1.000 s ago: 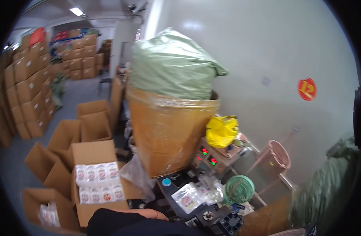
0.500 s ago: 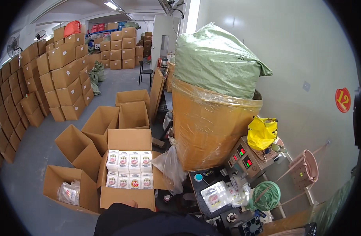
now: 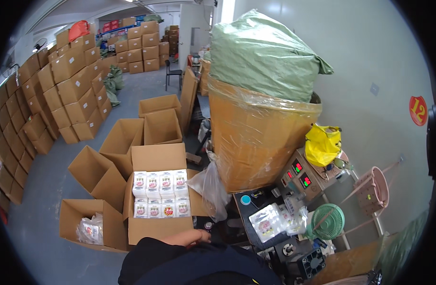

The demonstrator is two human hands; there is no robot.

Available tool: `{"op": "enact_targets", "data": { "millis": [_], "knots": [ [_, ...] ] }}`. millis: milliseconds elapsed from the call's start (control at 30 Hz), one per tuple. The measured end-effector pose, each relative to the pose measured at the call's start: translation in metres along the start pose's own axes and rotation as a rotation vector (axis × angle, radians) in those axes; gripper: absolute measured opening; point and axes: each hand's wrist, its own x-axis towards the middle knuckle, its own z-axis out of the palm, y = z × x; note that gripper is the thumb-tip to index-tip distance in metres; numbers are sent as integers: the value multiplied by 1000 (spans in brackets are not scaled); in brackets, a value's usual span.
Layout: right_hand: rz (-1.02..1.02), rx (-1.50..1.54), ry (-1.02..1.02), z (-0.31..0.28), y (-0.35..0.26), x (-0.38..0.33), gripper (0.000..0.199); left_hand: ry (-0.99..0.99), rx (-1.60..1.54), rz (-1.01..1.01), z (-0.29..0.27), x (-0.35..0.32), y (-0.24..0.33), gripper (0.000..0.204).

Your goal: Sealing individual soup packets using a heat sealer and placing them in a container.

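My left forearm reaches rightward from a dark sleeve across the front of an open carton (image 3: 161, 231). My left hand (image 3: 200, 236) is just past the carton's near right corner, close to the dark space beside the workbench. Its fingers are mostly hidden, and whatever they may hold does not show. Inside the carton stand white printed packets (image 3: 166, 185) in two rows, packed side by side. My right hand is out of sight. On the dark workbench (image 3: 244, 213) at right lies a stack of clear-wrapped printed packets (image 3: 267, 222).
Open cartons (image 3: 95, 173) crowd the left, one holding plastic bags (image 3: 90, 230). A large wrapped bin (image 3: 260, 137) bears a green sack (image 3: 265, 57). A control box (image 3: 301, 173), green fan (image 3: 327, 222) and pink basket (image 3: 373, 191) are at right. Stacked boxes (image 3: 78, 85) line the far left.
My left hand and forearm have come further into view and moved right, past the carton's near corner. The view has shifted slightly; the packets in the carton look unchanged.
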Motion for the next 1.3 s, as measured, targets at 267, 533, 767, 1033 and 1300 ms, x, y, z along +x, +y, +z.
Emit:
{"op": "enact_targets", "data": {
  "millis": [267, 533, 767, 1033, 1300],
  "knots": [
    [275, -400, 1011, 41, -89, -136, 25, -152, 209, 700, -276, -204, 206, 45],
    [134, -717, 2138, 55, -152, -167, 38, 725, 534, 1464, -400, -337, 472, 52],
    [639, -1471, 2157, 65, -169, -215, 50, 972, 246, 1817, -384, -341, 635, 76],
    [790, -1489, 2099, 57, -200, -256, 70, 924, 356, 1927, -393, -327, 715, 31],
    [721, -1503, 2056, -8, -199, -305, 44, 1336, 472, 2015, -409, -329, 738, 12]
  ]
}}
